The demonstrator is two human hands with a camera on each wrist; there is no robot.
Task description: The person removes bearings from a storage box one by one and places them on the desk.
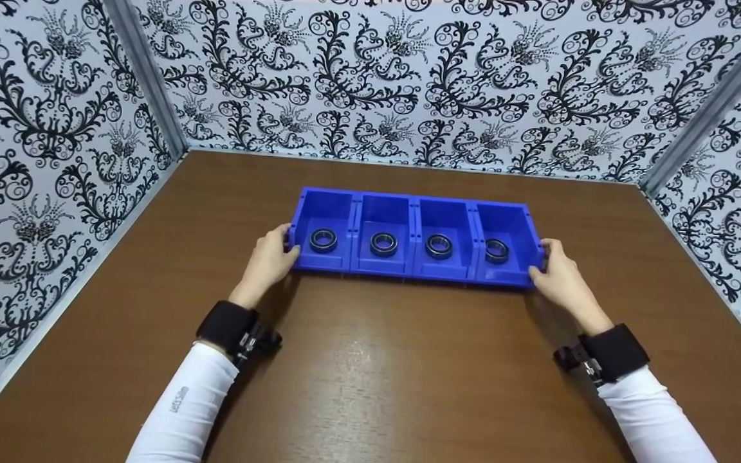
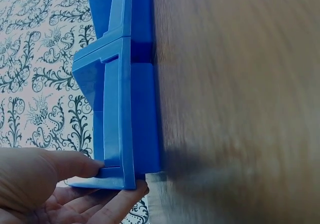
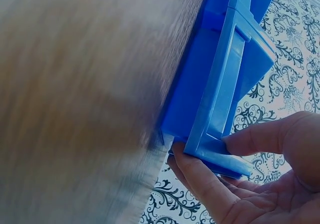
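Note:
A blue storage bin row [image 1: 380,266] with several side-by-side compartments spans the space between both hands. One dark ring-shaped bearing lies in each compartment: the leftmost bearing [image 1: 323,249], two middle bearings, and the rightmost bearing [image 1: 496,259], close to its left divider. My left hand [image 1: 270,260] grips the bin's left end, thumb at the front rim [image 2: 112,171] and fingers beneath and behind. At the right end, my right hand [image 1: 562,276] grips likewise, its thumb [image 3: 255,138] on the front corner. Whether the bin's underside touches the table cannot be told.
The brown wooden table [image 1: 351,360] extends around the bin. Patterned white-and-black panels [image 1: 370,83] enclose the back and sides, joined by grey corner posts [image 1: 148,77]. Each wrist wears a black strap [image 1: 228,325] with a small camera.

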